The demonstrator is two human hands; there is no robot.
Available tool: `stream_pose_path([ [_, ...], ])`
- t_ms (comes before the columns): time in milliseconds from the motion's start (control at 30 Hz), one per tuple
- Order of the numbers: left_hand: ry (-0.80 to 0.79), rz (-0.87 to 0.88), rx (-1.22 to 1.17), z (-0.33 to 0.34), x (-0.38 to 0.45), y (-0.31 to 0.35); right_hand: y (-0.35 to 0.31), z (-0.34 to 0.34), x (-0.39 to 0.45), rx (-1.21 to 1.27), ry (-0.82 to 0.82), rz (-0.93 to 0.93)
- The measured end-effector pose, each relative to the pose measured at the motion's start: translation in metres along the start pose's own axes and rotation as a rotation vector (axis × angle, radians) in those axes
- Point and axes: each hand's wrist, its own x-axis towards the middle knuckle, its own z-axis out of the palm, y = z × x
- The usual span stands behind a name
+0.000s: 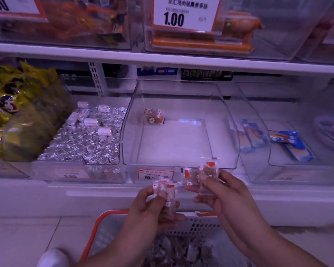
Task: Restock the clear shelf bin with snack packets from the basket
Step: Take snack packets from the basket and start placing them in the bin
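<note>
While both hands are holding clear snack packets just in front of the shelf, the clear plastic shelf bin (178,122) is sitting almost bare.

At the far left, yellow crinkled bags (17,105) are piling beside a clear bin of silver foil-topped cups (85,139). The left hand (152,207) is curling its fingers around a small bunch of clear red-marked snack packets (165,191) above the grey mesh basket with an orange rim (191,226), where more packets are lying. The right hand (222,193) is pinching another clear red-marked packet bunch (201,174) near the shelf bin's front lip, touching the orange-edged price label (155,174) area from in front. A single brown packet (154,117) is lying at the bin's far left. Further right, blue-and-white wrapped bars (291,145) are resting in neighbouring clear bins.
</note>
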Motion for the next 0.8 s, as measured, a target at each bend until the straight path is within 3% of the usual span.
stream_pose_path([
  [200, 0.091, 0.054, 0.127, 0.001, -0.004, -0.006, 0.01, -0.003, -0.011, 0.189, -0.066, 0.071],
  [367, 0.187, 0.057, 0.047, 0.009, -0.014, -0.007, 0.031, 0.016, -0.024, -0.361, -0.005, -0.166],
  [567, 0.337, 0.061, 0.193, 0.007, -0.024, -0.002, 0.044, 0.03, -0.034, -0.712, 0.025, -0.261],
  [700, 0.322, -0.047, 0.164, 0.013, -0.025, 0.002, 0.046, 0.038, -0.04, -0.692, 0.003, -0.257],
  [800, 0.309, 0.008, 0.212, 0.016, -0.027, 0.003, 0.039, 0.045, -0.041, -0.593, -0.111, -0.138],
])
